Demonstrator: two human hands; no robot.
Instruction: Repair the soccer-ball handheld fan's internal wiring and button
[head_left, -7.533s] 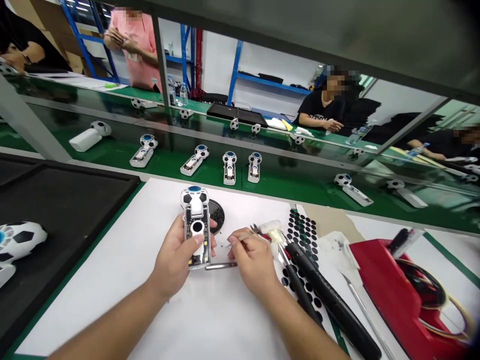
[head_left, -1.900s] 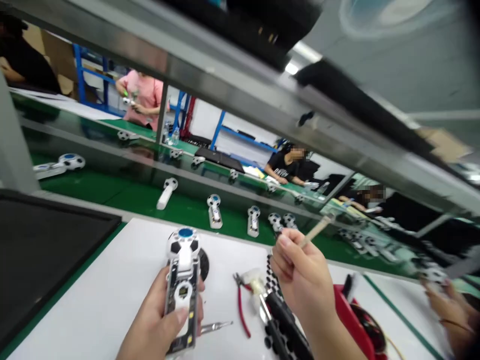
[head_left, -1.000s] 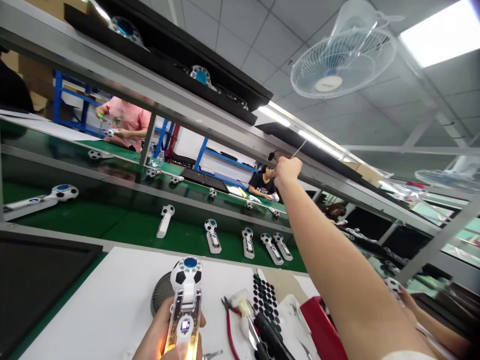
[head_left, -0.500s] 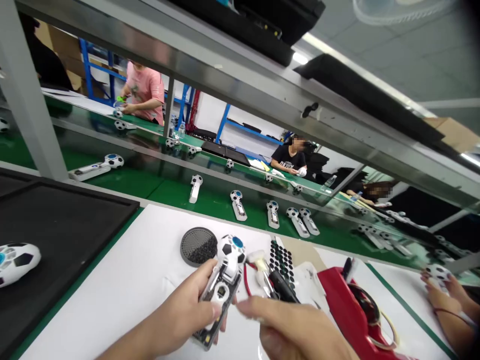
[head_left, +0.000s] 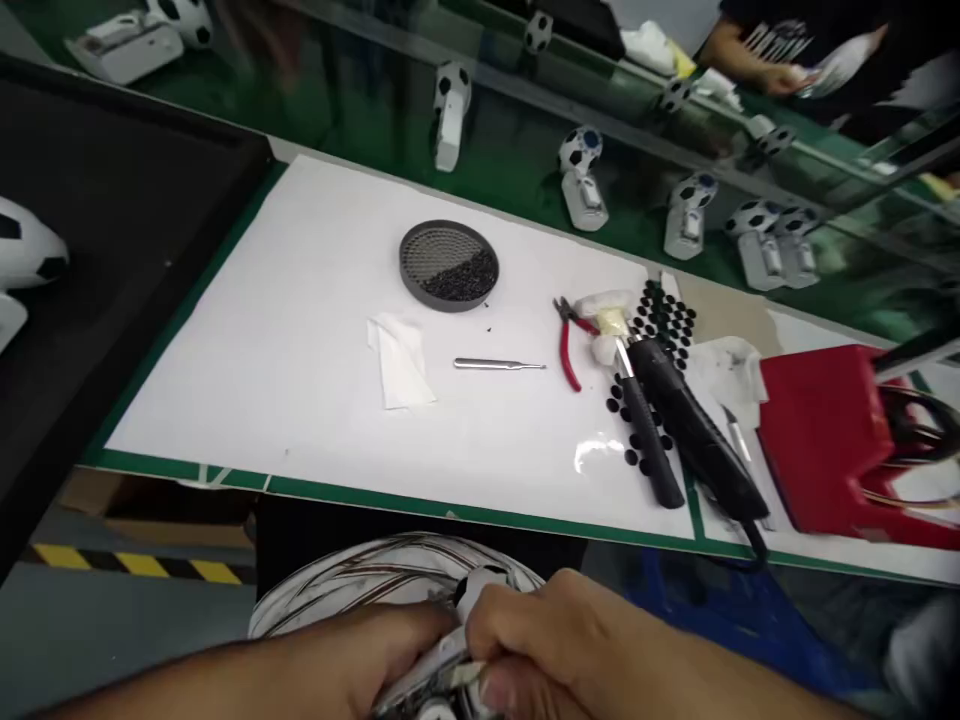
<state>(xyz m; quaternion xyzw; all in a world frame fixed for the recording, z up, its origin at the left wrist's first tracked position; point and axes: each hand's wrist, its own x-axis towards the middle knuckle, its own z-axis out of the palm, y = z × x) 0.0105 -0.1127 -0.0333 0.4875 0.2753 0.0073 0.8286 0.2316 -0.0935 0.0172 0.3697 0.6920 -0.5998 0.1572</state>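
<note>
At the bottom edge, close to my lap, a white and black football-patterned device (head_left: 442, 668) is held between both hands. My left hand (head_left: 375, 640) grips its left side, with the fingertips partly hidden. The fingers of my right hand (head_left: 540, 640) are closed round its upper right part. Some of the device is cut off by the frame. Beyond my hands on the white work surface (head_left: 330, 440) lie a metal pick tool (head_left: 491, 364), a folded white cloth (head_left: 402, 365) and a round grey dish of small black screws (head_left: 448, 266).
Red-handled pliers (head_left: 566, 350), a black-handled tool (head_left: 652, 440), a thick black tool (head_left: 697, 430) and black round pads (head_left: 667, 320) lie right, beside a red holder (head_left: 817, 430). A black tray (head_left: 112, 180) is left. Several football devices stand behind; a person's hands work at top right.
The view has tilted down. Both hands and the device have come down and towards my lap, off the table area. My right hand, apart from the device before, now grips it.
</note>
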